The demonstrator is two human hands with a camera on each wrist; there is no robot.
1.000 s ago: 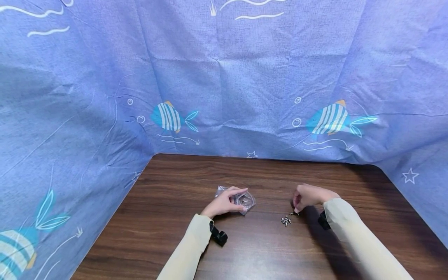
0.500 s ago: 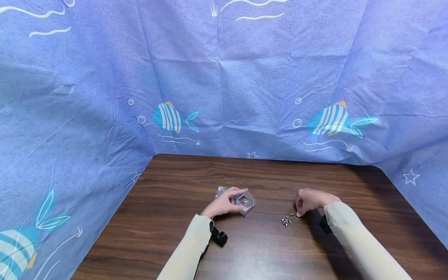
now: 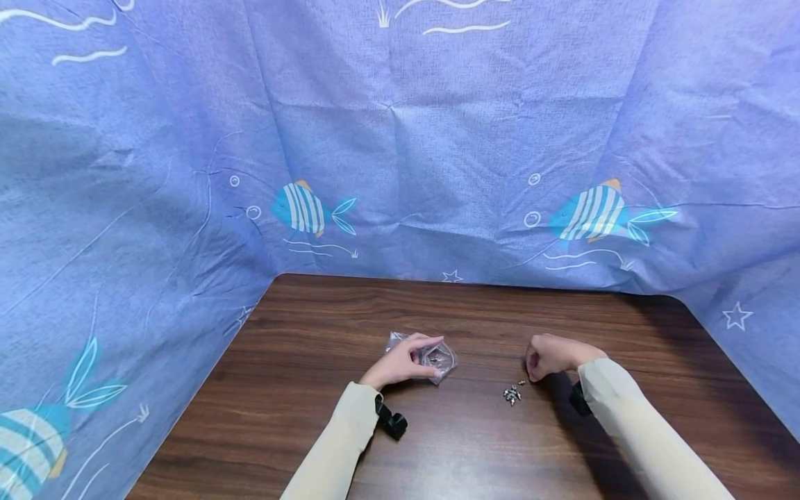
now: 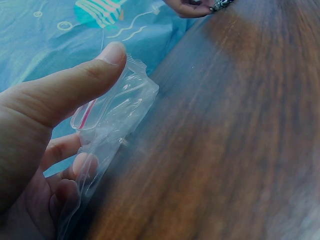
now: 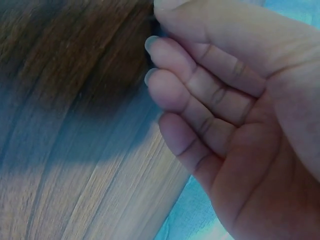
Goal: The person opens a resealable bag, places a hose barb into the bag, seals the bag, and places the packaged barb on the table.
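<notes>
My left hand [image 3: 398,362] grips a clear zip bag [image 3: 445,360] with a red line along its seal [image 4: 88,114]. Thumb and fingers stand apart, holding its mouth spread; small metal bits show in or through the plastic. To the right, several small shiny metal pieces [image 3: 512,396] lie in a little heap, with one stray piece [image 3: 521,382] just beyond. Beside that stray piece, my right hand [image 3: 553,354] has its fingers curled and fingertips down at the table. In the right wrist view the thumb and index tips are cut off at the top, so whatever is between them is hidden.
Both hands work over a dark wood-grain table [image 3: 325,312]. A blue fabric curtain [image 3: 437,160] printed with fish hangs behind its far edge and along the left side. A black wrist camera [image 3: 391,422] sits on the left cuff.
The right hand has shifted slightly right and down, then a little up. A metal piece seen under its fingertips a second ago is out of sight now. The left hand stays put.
</notes>
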